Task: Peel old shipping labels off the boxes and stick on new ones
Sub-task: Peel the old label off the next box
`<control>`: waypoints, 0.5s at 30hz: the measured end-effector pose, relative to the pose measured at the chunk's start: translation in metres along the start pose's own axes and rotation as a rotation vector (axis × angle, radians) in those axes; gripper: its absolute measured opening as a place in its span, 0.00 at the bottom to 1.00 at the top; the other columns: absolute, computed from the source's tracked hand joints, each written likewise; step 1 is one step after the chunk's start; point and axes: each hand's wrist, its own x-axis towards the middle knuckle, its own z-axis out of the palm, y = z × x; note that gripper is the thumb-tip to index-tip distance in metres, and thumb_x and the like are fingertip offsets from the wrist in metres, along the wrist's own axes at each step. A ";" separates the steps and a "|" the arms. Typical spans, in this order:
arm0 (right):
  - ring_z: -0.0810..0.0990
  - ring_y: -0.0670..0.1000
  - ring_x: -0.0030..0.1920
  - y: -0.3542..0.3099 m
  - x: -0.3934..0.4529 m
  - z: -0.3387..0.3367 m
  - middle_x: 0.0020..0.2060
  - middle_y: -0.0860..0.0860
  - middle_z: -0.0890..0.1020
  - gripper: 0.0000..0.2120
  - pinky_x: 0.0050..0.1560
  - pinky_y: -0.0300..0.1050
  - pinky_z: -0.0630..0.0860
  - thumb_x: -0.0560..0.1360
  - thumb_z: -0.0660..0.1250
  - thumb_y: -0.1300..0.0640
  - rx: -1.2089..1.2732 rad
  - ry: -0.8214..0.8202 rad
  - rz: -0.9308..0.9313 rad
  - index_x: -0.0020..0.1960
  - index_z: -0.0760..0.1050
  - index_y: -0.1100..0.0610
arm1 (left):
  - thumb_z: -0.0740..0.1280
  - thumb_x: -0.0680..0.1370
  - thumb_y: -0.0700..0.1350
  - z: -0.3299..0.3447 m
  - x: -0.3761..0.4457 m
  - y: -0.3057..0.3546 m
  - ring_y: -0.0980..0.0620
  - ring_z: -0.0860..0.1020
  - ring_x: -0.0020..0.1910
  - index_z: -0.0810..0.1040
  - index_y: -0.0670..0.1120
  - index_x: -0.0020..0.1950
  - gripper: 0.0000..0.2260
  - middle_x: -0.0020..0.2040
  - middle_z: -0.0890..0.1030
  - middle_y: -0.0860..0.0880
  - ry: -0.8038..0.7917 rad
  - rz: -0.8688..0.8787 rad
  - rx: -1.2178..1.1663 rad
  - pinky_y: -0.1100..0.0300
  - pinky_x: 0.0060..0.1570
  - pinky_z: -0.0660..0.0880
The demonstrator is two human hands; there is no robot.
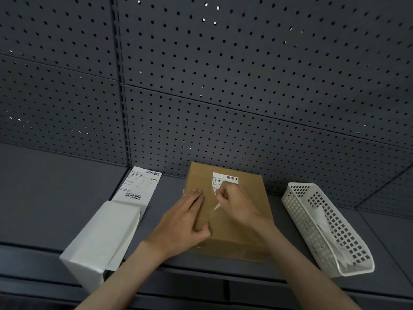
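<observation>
**Half-peeled label at risk of tearing**

At the far left, a white box [98,240] lies on the dark shelf [44,198], and a fresh shipping label sheet [139,186] lies flat just behind it, touching its far end and untouched by either hand. It looks like the replacement; if it is knocked while the old one is pulled, it could slide behind the box.

The left hand [183,222] lies flat on the cardboard box [245,231], fingers straight, pressing it down with nothing held. If that pressure eases, the light carton would likely lift or skid toward the pulling hand instead of giving up its sticker.

On the box top, the right hand [234,200] has its grip clenched on the old label [224,180], pinching the lifted lower part. The upper strip with the barcode is still stuck near the far edge. A pale sliver of paper or film shows below the fist; what it is I cannot tell. A steep or jerky pull could rip the paper and leave the barcode strip behind, or strip the carton's surface, giving the new label a poor seat.

At right, a white perforated basket [328,229] holds crumpled pale scraps, well apart from the hands.
</observation>
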 end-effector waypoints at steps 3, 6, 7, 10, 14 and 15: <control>0.67 0.45 0.29 0.009 0.000 0.008 0.29 0.47 0.72 0.16 0.30 0.40 0.66 0.82 0.62 0.57 0.018 0.082 0.040 0.35 0.67 0.55 | 0.57 0.75 0.62 -0.001 0.000 0.001 0.61 0.48 0.79 0.59 0.43 0.80 0.38 0.81 0.56 0.51 -0.004 -0.013 0.021 0.73 0.70 0.35; 0.71 0.47 0.29 0.016 -0.003 0.012 0.28 0.46 0.74 0.15 0.33 0.51 0.72 0.81 0.63 0.53 0.034 0.154 0.071 0.36 0.69 0.54 | 0.57 0.76 0.63 -0.001 -0.001 0.003 0.60 0.47 0.79 0.57 0.45 0.81 0.38 0.81 0.54 0.53 0.008 -0.022 0.043 0.74 0.68 0.34; 0.72 0.47 0.29 0.016 -0.006 0.012 0.27 0.46 0.74 0.15 0.33 0.51 0.73 0.81 0.63 0.53 0.036 0.176 0.080 0.36 0.70 0.53 | 0.57 0.76 0.62 0.000 -0.002 0.004 0.60 0.47 0.79 0.57 0.45 0.81 0.37 0.81 0.53 0.54 0.007 -0.029 0.043 0.73 0.69 0.35; 0.71 0.44 0.27 0.011 -0.010 0.013 0.26 0.45 0.74 0.14 0.32 0.46 0.71 0.79 0.66 0.55 0.072 0.227 0.134 0.34 0.72 0.51 | 0.57 0.76 0.62 0.000 -0.002 0.007 0.60 0.47 0.79 0.57 0.45 0.81 0.37 0.81 0.53 0.53 -0.001 -0.024 0.037 0.73 0.69 0.35; 0.71 0.47 0.26 -0.001 0.001 -0.004 0.24 0.50 0.75 0.15 0.30 0.48 0.73 0.74 0.67 0.55 0.090 0.318 0.146 0.30 0.73 0.57 | 0.53 0.74 0.64 -0.003 -0.001 0.006 0.59 0.47 0.79 0.57 0.44 0.81 0.39 0.81 0.54 0.52 -0.021 -0.014 0.017 0.73 0.69 0.35; 0.69 0.49 0.26 -0.004 0.008 -0.009 0.23 0.52 0.73 0.17 0.30 0.47 0.71 0.74 0.66 0.53 0.067 0.307 0.142 0.28 0.70 0.58 | 0.53 0.74 0.64 -0.003 0.000 0.006 0.59 0.47 0.80 0.57 0.44 0.81 0.39 0.81 0.54 0.52 -0.022 -0.013 0.016 0.72 0.70 0.37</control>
